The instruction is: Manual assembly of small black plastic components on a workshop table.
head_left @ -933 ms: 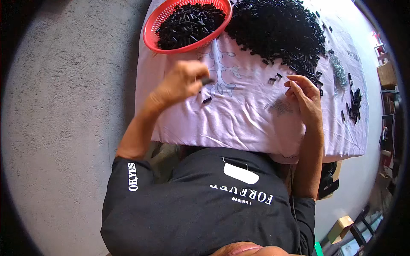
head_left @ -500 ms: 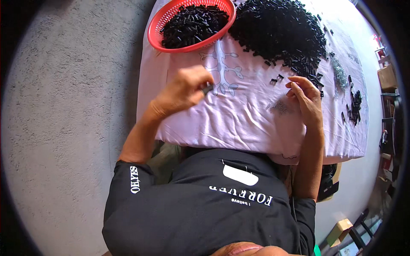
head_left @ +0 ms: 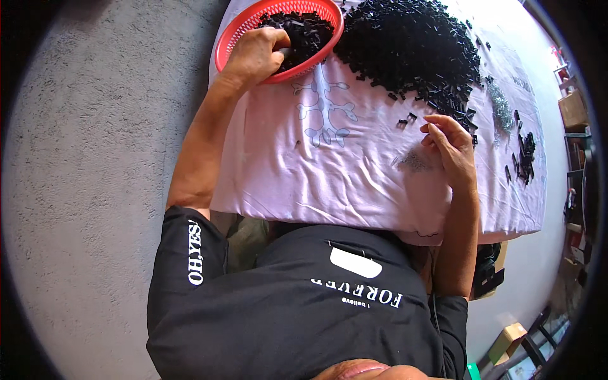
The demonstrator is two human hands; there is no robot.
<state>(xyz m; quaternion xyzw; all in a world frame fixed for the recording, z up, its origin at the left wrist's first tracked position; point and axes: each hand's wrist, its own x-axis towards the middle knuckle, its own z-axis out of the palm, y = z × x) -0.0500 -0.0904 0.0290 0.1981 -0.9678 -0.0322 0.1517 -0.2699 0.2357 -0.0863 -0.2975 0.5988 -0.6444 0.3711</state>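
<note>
My left hand (head_left: 256,56) reaches over the near left rim of a red plastic basket (head_left: 223,47), its fingers curled together above small black plastic parts (head_left: 307,38). What those fingers hold, if anything, is hidden. At the right of the pink cloth, my right hand (head_left: 453,149) hovers with thumb and fingertips pinched together. Anything in that pinch is too small to make out. Beside it lie a small patch of fine metal pieces (head_left: 415,159) and a couple of loose black parts (head_left: 407,119).
A large heap of black parts (head_left: 411,47) covers the far side of the cloth-covered table (head_left: 266,183). To the right lie a pile of thin silvery pieces (head_left: 501,109) and a smaller cluster of black parts (head_left: 525,155). A cardboard box (head_left: 573,113) stands beyond the table.
My left hand has moved from above the cloth, with a small dark part in its fingers, forward and left to the basket. My right hand has barely moved.
</note>
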